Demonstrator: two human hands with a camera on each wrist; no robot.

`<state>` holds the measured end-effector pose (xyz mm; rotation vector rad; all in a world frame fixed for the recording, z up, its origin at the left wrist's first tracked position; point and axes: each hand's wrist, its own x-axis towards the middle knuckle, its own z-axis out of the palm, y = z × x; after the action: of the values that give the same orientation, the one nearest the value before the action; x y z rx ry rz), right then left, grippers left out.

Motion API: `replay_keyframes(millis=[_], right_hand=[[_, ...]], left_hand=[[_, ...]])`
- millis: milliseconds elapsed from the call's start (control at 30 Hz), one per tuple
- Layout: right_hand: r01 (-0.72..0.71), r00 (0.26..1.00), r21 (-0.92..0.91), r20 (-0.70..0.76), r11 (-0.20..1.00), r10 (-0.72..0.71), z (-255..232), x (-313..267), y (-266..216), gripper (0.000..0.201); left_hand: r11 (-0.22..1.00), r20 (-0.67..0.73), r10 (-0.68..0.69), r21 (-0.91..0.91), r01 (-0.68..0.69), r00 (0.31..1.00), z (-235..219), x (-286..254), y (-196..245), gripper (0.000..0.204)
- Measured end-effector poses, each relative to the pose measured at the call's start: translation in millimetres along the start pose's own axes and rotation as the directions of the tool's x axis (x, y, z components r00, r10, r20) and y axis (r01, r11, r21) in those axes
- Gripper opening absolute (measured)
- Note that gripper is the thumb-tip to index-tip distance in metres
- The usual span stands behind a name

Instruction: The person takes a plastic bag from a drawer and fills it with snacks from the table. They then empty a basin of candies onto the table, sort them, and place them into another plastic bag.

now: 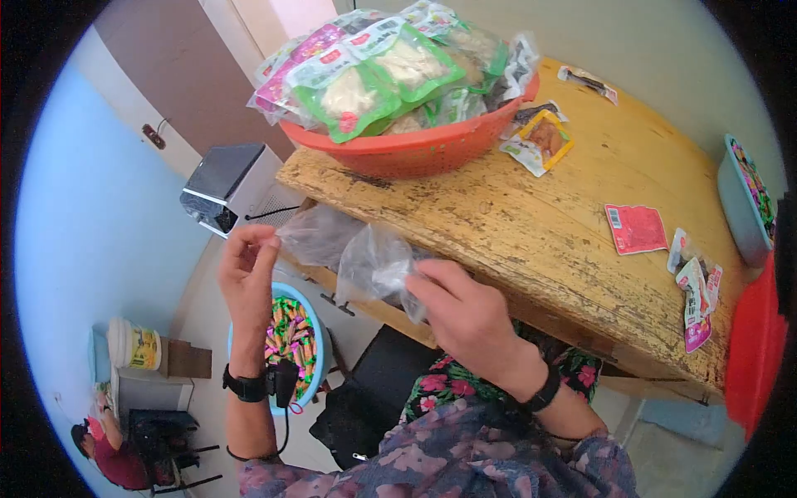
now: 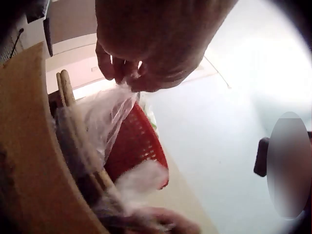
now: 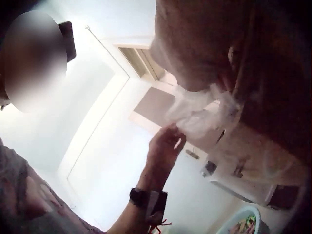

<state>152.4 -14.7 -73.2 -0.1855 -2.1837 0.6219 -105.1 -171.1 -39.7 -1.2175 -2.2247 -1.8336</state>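
Note:
A clear plastic bag (image 1: pixel 320 234) stretches between the two hands at the table's front edge. My left hand (image 1: pixel 249 270) pinches its far left end between thumb and finger; the left wrist view shows the left hand (image 2: pixel 146 53) pinching the thin film too. My right hand (image 1: pixel 473 319) grips a bunched part of clear plastic (image 1: pixel 378 266), thumb and forefinger on it. In the right wrist view the plastic (image 3: pixel 200 114) hangs between both hands. Whether it is one bag or two, I cannot tell.
On the wooden table (image 1: pixel 498 216) stand an orange basket (image 1: pixel 398 149) heaped with packets, several loose packets and a teal tub (image 1: pixel 743 203). A blue basin (image 1: pixel 318 332) of wrapped pieces is below. A person (image 1: pixel 120 452) sits at the lower left.

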Motion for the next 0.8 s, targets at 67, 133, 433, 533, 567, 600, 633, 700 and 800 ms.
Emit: replay_keyframes(millis=[67,133,433,533,567,600,633,700,800], right_hand=[[-0.05,0.982,-0.111,0.178,0.993,0.07,32,1,9,0.017],[-0.061,0.939,-0.218,0.318,0.974,0.129,45,10,9,0.023],[-0.042,0.97,-0.261,0.221,0.964,0.103,29,18,-5,0.042],[0.044,0.998,-0.147,-0.042,0.988,-0.051,-2,24,-25,0.052],[0.089,0.992,-0.156,-0.071,0.984,-0.101,-14,32,-35,0.056],[0.078,0.991,-0.141,-0.097,0.987,-0.093,-18,31,-37,0.058],[0.068,0.989,-0.125,-0.123,0.99,-0.084,-22,31,-40,0.06],[-0.005,0.987,-0.037,-0.162,0.999,-0.001,-28,22,-35,0.061],[-0.205,0.906,0.281,-0.309,0.938,0.29,-50,7,-17,0.038]], left_hand=[[0.991,-0.16,0.025,-0.127,-0.045,0.987,-8,0,-2,0.011],[0.923,-0.274,-0.045,-0.379,-0.065,0.961,-15,0,0,0.014],[0.881,-0.309,0.001,-0.45,-0.147,0.951,2,-20,41,0.012],[0.925,-0.148,0.137,-0.334,-0.18,0.979,20,-39,68,0.015],[0.936,-0.069,0.173,-0.299,-0.186,0.982,30,-46,76,0.016],[0.909,0.03,0.363,-0.229,-0.347,0.931,42,-49,79,0.021],[0.839,0.135,0.537,-0.182,-0.512,0.832,55,-50,83,0.025],[0.787,0.16,0.608,-0.244,-0.566,0.777,76,-58,112,0.041],[0.791,-0.041,0.533,-0.333,-0.514,0.845,93,-61,121,0.065]])
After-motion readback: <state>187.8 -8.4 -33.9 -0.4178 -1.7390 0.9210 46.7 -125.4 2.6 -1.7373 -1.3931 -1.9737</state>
